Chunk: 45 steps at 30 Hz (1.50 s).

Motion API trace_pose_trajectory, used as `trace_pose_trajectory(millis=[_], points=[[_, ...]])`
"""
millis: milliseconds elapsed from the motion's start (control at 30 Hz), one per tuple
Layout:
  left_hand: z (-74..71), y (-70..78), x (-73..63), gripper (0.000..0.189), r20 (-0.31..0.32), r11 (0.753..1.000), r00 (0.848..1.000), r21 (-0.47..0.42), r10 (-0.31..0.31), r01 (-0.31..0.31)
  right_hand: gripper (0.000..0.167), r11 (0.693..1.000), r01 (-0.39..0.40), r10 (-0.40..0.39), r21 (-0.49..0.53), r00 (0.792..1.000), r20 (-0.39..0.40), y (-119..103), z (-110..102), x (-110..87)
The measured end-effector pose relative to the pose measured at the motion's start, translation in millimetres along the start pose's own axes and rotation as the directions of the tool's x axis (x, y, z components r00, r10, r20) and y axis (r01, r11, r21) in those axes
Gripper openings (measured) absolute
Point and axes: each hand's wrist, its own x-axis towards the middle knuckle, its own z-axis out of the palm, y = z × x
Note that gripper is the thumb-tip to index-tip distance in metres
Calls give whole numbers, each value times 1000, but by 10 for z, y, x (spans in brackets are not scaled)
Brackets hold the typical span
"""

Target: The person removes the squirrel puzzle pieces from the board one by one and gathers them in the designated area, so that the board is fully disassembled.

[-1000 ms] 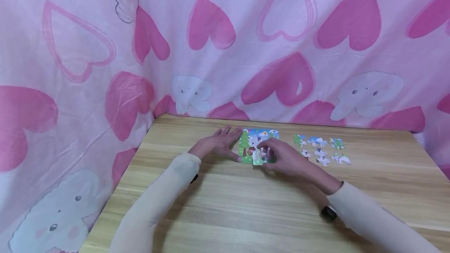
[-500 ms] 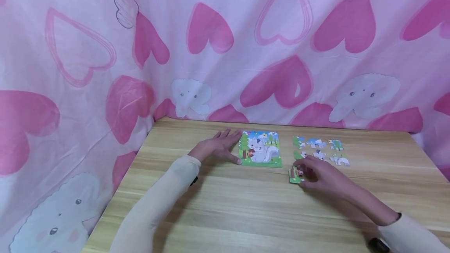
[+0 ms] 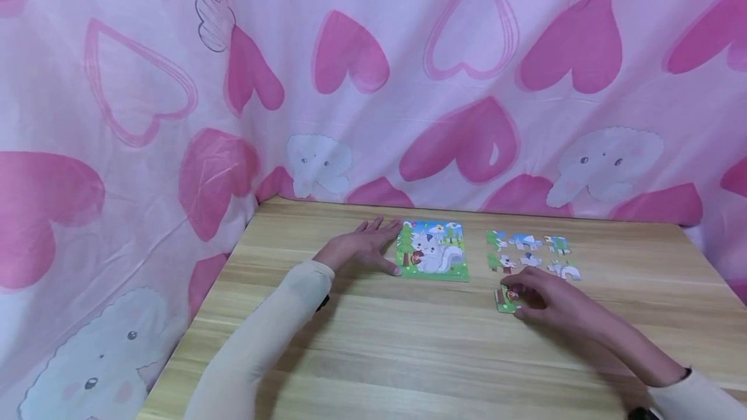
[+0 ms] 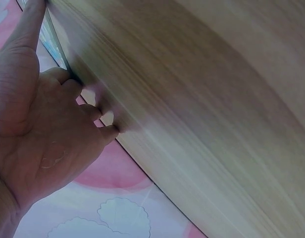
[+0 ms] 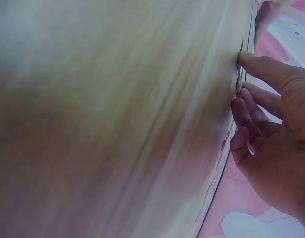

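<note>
My right hand (image 3: 551, 300) pinches a puzzle piece (image 3: 505, 299) between thumb and forefinger, at the tabletop. The piece shows green grass and a brown patch. In the right wrist view the right hand (image 5: 279, 114) has its other fingers curled, and the piece is seen almost edge-on. Just behind it lie two rows of loose puzzle pieces (image 3: 527, 242), spaced slightly apart. My left hand (image 3: 366, 246) rests with spread fingers along the left edge of a square squirrel picture (image 3: 434, 251). The left hand (image 4: 48, 114) touches the table in the left wrist view.
The wooden table (image 3: 373, 342) reaches back to a pink curtain (image 3: 373, 109) with hearts and white animal faces. The curtain also hangs along the table's left side.
My right hand has moved from over the squirrel picture to the right, carrying the puzzle piece down to the table in front of the loose pieces. The left hand has stayed in place.
</note>
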Motion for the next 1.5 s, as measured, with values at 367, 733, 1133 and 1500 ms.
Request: trace_pose_trajectory(millis=[367,733,1133,1500], points=[[32,-25,33,121,-2,1000,1000,30,-10,10,55,997,-56,57,-49,998,17,-145,6,255],[38,-5,33,121,3,1000,1000,18,-1,1,55,995,-95,92,42,992,84,-442,204,826],[11,-16,37,121,-10,999,1000,44,3,-3,50,999,-38,36,13,994,105,-666,350,1247],[-5,15,14,120,-12,999,1000,49,11,-10,65,997,-47,38,62,991,125,-639,405,1316]])
